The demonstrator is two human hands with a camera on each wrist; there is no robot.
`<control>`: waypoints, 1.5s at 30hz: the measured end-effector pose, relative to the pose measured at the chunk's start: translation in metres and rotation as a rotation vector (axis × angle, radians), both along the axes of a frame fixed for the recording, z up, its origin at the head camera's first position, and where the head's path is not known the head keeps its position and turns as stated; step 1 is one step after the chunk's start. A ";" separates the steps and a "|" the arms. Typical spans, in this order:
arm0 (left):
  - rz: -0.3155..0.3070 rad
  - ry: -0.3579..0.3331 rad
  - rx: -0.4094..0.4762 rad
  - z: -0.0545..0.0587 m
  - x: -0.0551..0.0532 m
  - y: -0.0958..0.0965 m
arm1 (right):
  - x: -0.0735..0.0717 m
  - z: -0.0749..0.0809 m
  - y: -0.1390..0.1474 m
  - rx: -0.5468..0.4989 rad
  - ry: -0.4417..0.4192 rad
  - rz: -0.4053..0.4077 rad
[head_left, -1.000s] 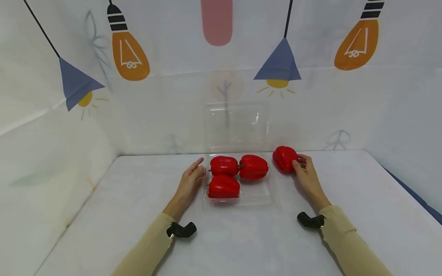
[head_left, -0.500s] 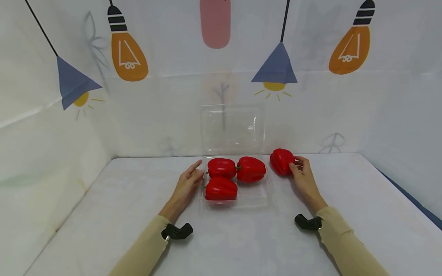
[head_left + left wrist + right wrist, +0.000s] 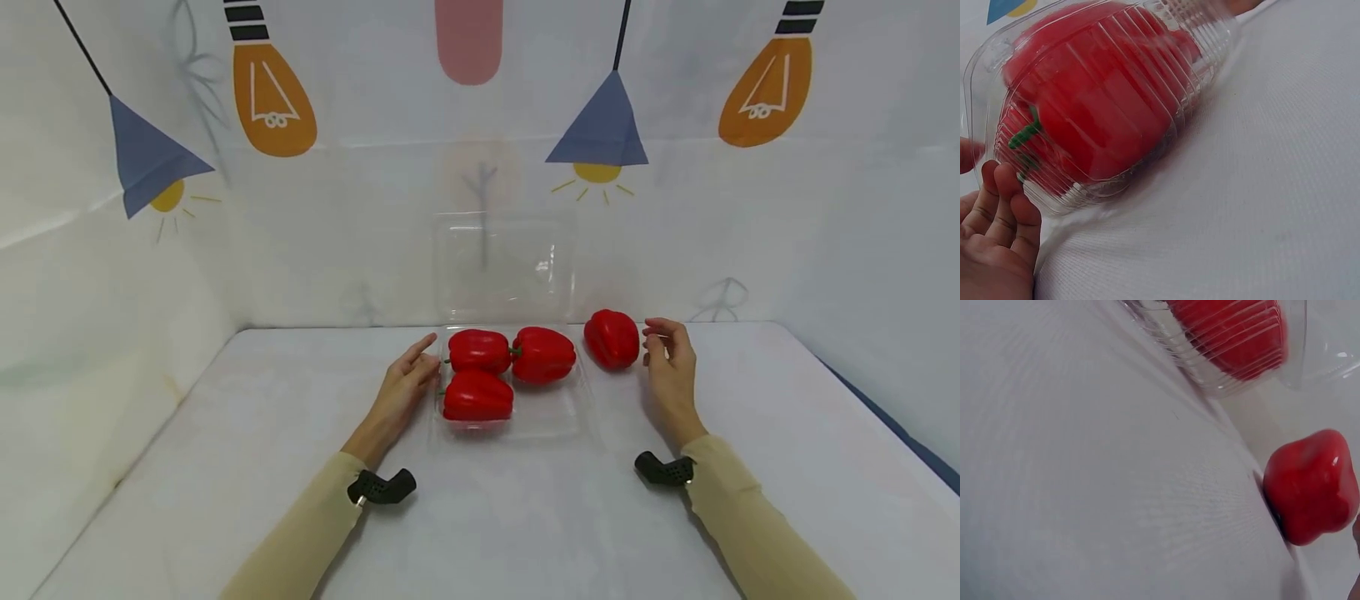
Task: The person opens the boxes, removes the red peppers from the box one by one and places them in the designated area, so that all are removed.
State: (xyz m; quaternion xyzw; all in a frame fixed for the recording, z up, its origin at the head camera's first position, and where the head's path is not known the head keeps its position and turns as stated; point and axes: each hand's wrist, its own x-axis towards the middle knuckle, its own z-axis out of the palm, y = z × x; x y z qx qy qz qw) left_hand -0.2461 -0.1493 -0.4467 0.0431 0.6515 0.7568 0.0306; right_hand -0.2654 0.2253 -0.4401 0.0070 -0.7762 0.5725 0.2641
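A clear plastic clamshell box (image 3: pixel 551 417) holds three red bell peppers, among them a front-left pepper (image 3: pixel 477 396), a back-left pepper (image 3: pixel 478 351) and a back-right pepper (image 3: pixel 543 355). Along the box's left wall, my left hand (image 3: pixel 401 387) rests its fingertips (image 3: pixel 1009 181), nothing gripped. Outside the box, on the right, another red bell pepper (image 3: pixel 612 339) lies on the table. My right hand (image 3: pixel 671 371) is just right of it with relaxed, slightly bent fingers and holds nothing. In the right wrist view, only a sliver of that hand shows beside the loose pepper (image 3: pixel 1311 487).
The box's transparent lid (image 3: pixel 504 267) stands raised at the back, against the white wall sheet (image 3: pixel 360 217) printed with lamps and bulbs. A white cloth covers the table (image 3: pixel 510 517). Each wrist carries a black device, such as the left one (image 3: pixel 381 487).
My right hand has let go of the loose pepper and drawn slightly to its right. The left hand stays at the box's left side. The head view has shifted a little.
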 end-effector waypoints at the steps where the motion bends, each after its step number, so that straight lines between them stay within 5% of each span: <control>1: -0.007 0.001 0.001 0.001 -0.001 0.001 | 0.002 0.004 -0.002 -0.009 0.046 0.021; 4: -0.010 0.006 0.005 0.002 -0.004 0.003 | 0.010 0.020 -0.010 0.001 0.137 0.101; 10: 0.011 0.013 0.012 0.001 -0.006 0.008 | 0.023 0.042 -0.029 0.200 0.156 0.224; 16: 0.023 0.002 0.001 -0.001 -0.006 0.010 | 0.016 0.032 -0.032 0.436 0.138 0.389; 21: 0.025 -0.014 0.003 -0.004 -0.002 0.010 | 0.014 0.024 -0.039 0.535 0.068 0.502; 35: 0.010 0.002 -0.012 -0.004 -0.003 0.002 | 0.023 0.030 -0.059 0.684 -0.051 0.572; 45: 0.008 0.004 0.001 -0.002 -0.001 0.001 | 0.022 0.028 -0.062 0.712 0.046 0.555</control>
